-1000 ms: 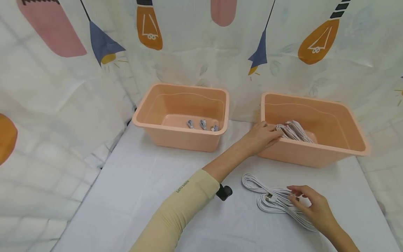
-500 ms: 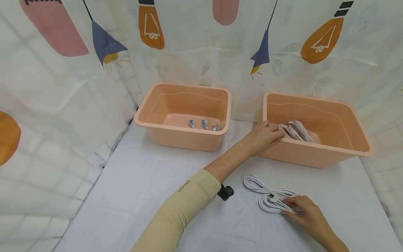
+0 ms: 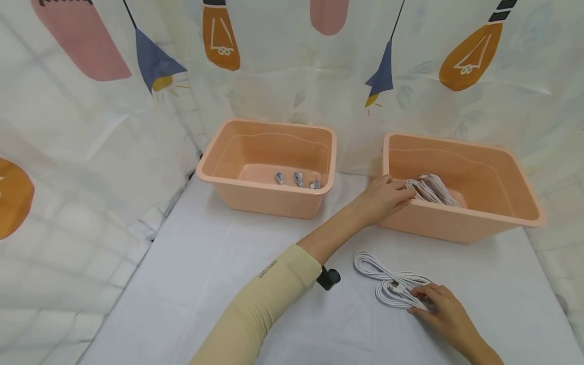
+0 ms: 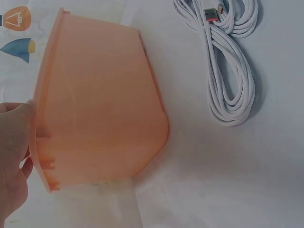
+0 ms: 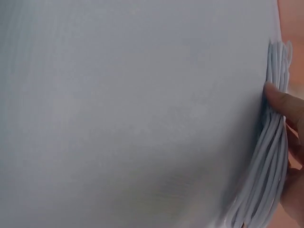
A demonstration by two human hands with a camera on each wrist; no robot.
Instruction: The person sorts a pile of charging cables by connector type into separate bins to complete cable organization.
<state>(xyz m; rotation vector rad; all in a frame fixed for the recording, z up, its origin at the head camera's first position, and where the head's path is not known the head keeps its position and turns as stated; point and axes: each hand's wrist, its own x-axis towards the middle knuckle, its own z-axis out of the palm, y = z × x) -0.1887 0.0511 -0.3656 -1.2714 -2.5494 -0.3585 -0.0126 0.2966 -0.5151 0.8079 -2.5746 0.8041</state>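
Observation:
On the white table lies a long white USB cable (image 3: 397,281), coiled and tied into loops, its plug showing near the middle. My right hand (image 3: 444,314) pinches the near end of these loops, thumb on one side and fingers on the other; the right wrist view shows its thumb (image 5: 280,99) across the strands. Farther back, my left hand (image 3: 385,197) grips the front left corner of the right peach basin (image 3: 438,223). In the left wrist view its thumb and fingers pinch the basin's rim (image 4: 40,104). Inside that basin lie bundled white cables (image 3: 438,191).
A second peach basin (image 3: 269,197) stands at the back left, with several small cable bundles (image 3: 298,179) in it. A patterned curtain (image 3: 283,86) hangs right behind both basins. A black device (image 3: 328,279) shows at the left wrist, above the table (image 3: 219,253).
My right hand has come down and leftward from hovering beside the cable and now pinches its loops. The left hand has stayed on the basin's rim.

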